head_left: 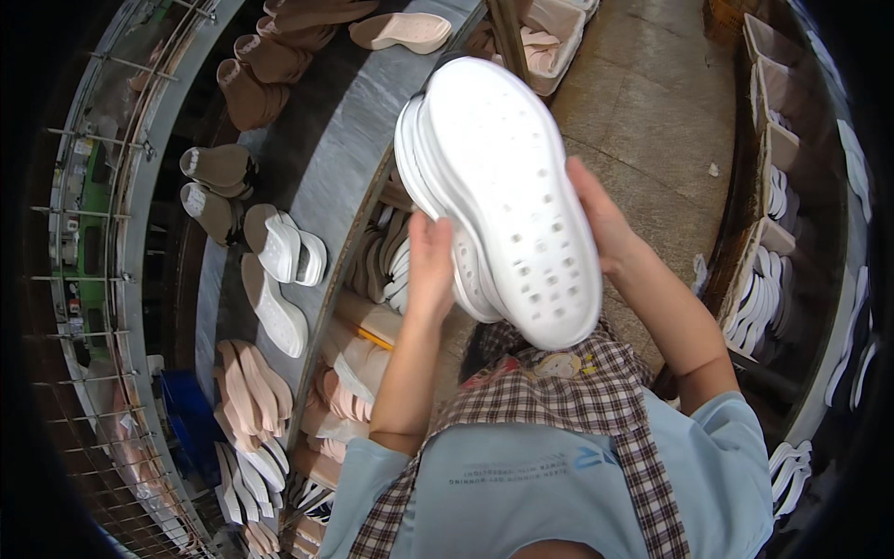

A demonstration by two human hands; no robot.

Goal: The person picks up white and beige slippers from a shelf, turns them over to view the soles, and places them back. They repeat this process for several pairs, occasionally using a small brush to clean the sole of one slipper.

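A stack of white shoe soles (510,177) is held up in front of my checked apron. Its top sole faces me, with small square dimples over the heel and forefoot; the soles beneath show along the left edge. My left hand (431,261) grips the left side of the stack, thumb and fingers against the edges. On the opposite side my right hand (598,214) is closed round the edge, its fingertips partly hidden behind the soles. A dark strip shows at the far end of the stack.
On the left a grey bench (345,140) carries brown soles (250,93), white-and-brown soles (275,303) and pink soles (251,377). Wire mesh (93,279) lies beyond it. Bins of white soles (759,298) line the right. A white crate (559,42) stands ahead on the floor.
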